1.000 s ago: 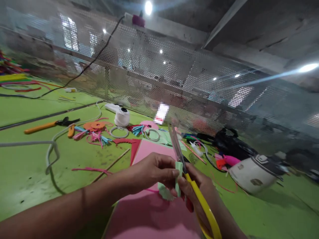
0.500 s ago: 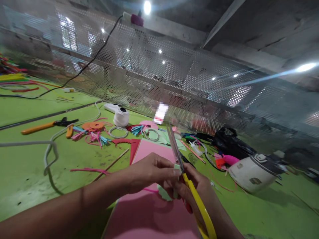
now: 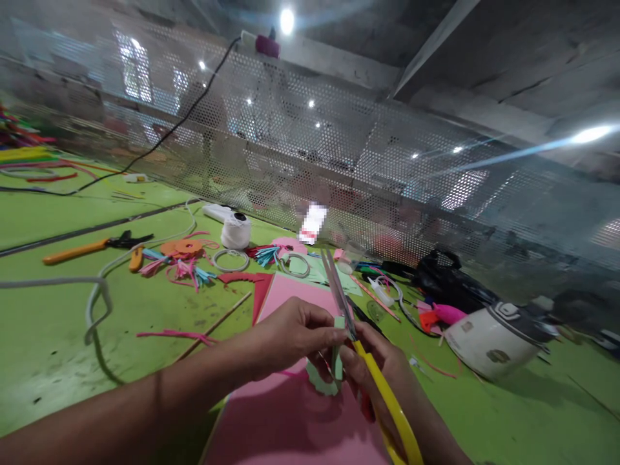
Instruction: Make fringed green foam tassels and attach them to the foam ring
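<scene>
In the head view, my left hand (image 3: 300, 332) is clamped on the green strip (image 3: 338, 368) above the pink sheet (image 3: 290, 426), its lower end showing more than half a second ago, suggesting a shifted grip, while my right hand (image 3: 396, 369) wraps the scissors (image 3: 372, 367).
</scene>
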### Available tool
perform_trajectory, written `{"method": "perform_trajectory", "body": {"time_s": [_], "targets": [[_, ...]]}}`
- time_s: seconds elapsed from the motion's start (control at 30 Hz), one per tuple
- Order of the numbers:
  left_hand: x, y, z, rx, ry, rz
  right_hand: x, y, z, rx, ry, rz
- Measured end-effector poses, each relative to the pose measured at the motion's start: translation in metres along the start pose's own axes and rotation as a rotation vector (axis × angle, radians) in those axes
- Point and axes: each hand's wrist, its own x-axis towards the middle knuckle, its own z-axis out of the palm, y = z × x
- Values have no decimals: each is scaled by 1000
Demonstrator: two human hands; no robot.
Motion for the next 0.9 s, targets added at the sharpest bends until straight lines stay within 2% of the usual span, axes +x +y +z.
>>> {"method": "perform_trajectory", "body": {"time_s": [0.13, 0.3, 0.63, 0.9], "targets": [[1, -2, -3, -25, 30, 43, -5, -5, 2, 0, 49, 36], [1, -3, -2, -44, 71, 61, -7, -5, 8, 98, 95, -32], [4, -7, -4, -58, 118, 45, -7, -6, 12, 239, 56, 1], [3, -6, -2, -34, 124, 49, -6, -6, 13, 226, 27, -5]]}}
